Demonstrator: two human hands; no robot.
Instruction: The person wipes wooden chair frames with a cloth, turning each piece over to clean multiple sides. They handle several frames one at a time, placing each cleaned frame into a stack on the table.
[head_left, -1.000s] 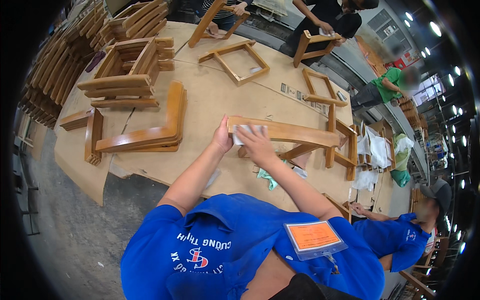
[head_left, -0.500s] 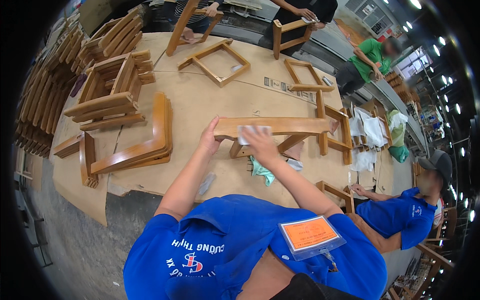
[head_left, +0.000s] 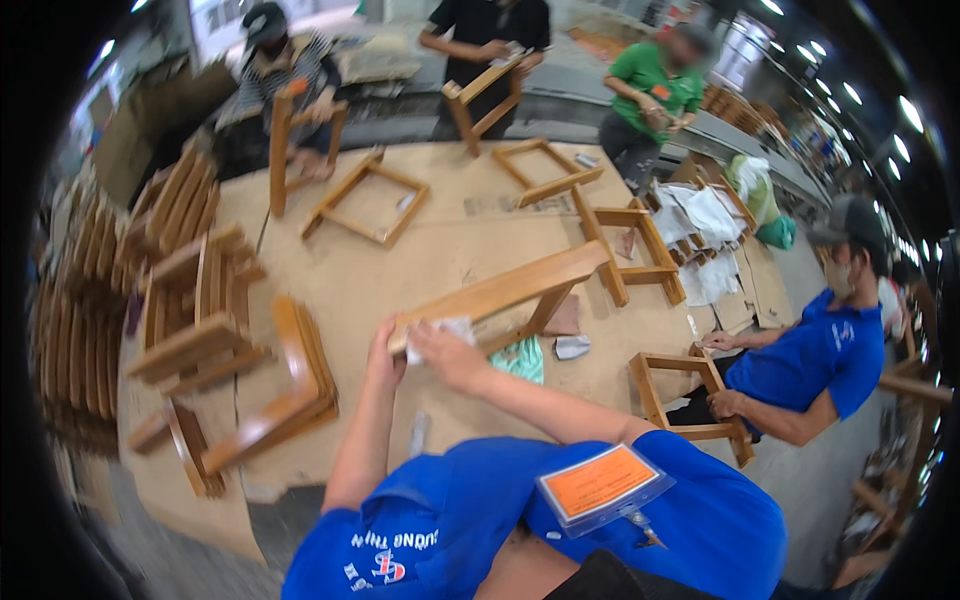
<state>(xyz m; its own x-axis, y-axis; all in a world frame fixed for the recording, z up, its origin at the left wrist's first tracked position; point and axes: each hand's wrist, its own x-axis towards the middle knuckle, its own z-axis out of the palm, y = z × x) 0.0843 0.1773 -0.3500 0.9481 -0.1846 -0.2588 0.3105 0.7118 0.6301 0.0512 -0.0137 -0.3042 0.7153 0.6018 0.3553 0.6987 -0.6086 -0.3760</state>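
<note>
A wooden frame [head_left: 525, 285] with a wide, smooth top rail stands on the table in front of me, its left end nearer to me than its right. My left hand [head_left: 384, 357] is closed around that left end. On the rail beside it, my right hand [head_left: 448, 358] presses a white folded sheet [head_left: 456, 327], cloth or paper, fingers over it. Below the rail lie a crumpled green cloth [head_left: 520, 362], a brown sheet [head_left: 565, 317] and a small grey pad [head_left: 572, 347].
Stacked L-shaped wooden parts [head_left: 300, 375] and piled frames [head_left: 195, 310] stand at the left. More frames [head_left: 368, 205] lie farther back. At the right, a co-worker in blue [head_left: 800, 360] handles a frame [head_left: 690, 395]. Other people work along the far side. White sheets [head_left: 700, 215] lie at the right.
The frame has turned, its left end coming toward me and its right end swinging away. My right hand and the white sheet have slid left along the rail, close to my left hand.
</note>
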